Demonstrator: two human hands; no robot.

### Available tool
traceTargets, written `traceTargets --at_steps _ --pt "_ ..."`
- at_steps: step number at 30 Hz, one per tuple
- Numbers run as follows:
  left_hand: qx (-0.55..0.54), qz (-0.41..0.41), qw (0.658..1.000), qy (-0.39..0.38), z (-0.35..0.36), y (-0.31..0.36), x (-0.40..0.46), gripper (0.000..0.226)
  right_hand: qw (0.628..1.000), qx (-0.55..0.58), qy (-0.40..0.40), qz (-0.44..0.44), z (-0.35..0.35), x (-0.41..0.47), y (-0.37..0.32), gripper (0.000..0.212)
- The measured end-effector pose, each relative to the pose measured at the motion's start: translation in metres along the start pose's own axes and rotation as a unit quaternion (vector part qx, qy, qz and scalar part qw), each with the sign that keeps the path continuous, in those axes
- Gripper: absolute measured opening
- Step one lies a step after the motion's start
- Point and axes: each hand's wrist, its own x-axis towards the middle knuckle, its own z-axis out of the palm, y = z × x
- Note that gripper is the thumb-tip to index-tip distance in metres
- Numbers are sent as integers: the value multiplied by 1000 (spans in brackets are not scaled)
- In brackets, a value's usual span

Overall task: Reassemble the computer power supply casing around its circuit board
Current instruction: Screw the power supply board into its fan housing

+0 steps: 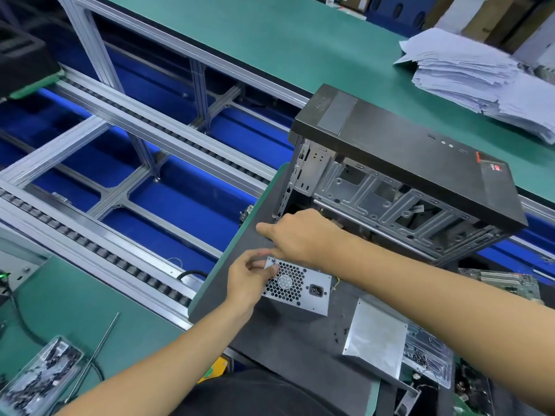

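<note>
The grey power supply (303, 288) stands on a dark mat (285, 340), its honeycomb fan grille and power socket facing me. My left hand (249, 277) grips its upper left corner, thumb and fingers curled at the grille beside a small screw (274, 259). My right hand (297, 235) lies over the top of the unit with the index finger stretched left; what its other fingers touch is hidden. A loose grey metal cover plate (375, 337) lies on the mat to the right.
An open black computer tower (405, 175) stands right behind the power supply. A circuit board (507, 283) lies at right, a tray of screws (39, 376) and a thin metal rod (99, 346) at lower left. A roller conveyor (90, 235) runs left; paper stack (480, 76) beyond.
</note>
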Motion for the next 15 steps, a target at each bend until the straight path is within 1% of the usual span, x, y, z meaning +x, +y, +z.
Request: traceTargets --at_steps 2,4,7,8,9,10,11,12,13,14,15 --pt "13 17 1000 -5 1 -2 -2 27 1000 14 -13 -21 -5 -1 1 39" --pt "25 28 999 -10 0 -2 -2 23 996 25 -35 -84 -14 0 8 44" --pt "29 28 999 -12 -4 -1 0 25 977 -20 -35 -209 -26 1 17 29" --pt "24 24 999 -12 -4 0 1 27 974 -29 -26 -224 -26 0 18 21" --pt "14 19 1000 -13 -5 1 2 30 976 -22 -20 -216 -25 -1 17 12" --pt "-2 13 1000 -16 -4 1 2 31 984 3 -17 -179 -22 -1 14 7" --pt "-21 10 1000 -20 -4 0 3 33 993 41 -19 -107 -18 0 10 9" --pt "-34 10 999 -24 -3 0 2 33 995 93 -24 -14 -15 2 7 11" --pt "-36 12 999 -27 -3 -1 2 33 985 146 -40 81 -13 4 6 12" --pt "-25 18 999 -31 -4 -2 2 32 971 183 -49 147 -11 5 7 11" --pt "-7 28 999 -37 -5 -3 1 30 965 195 -51 170 -10 6 7 13"
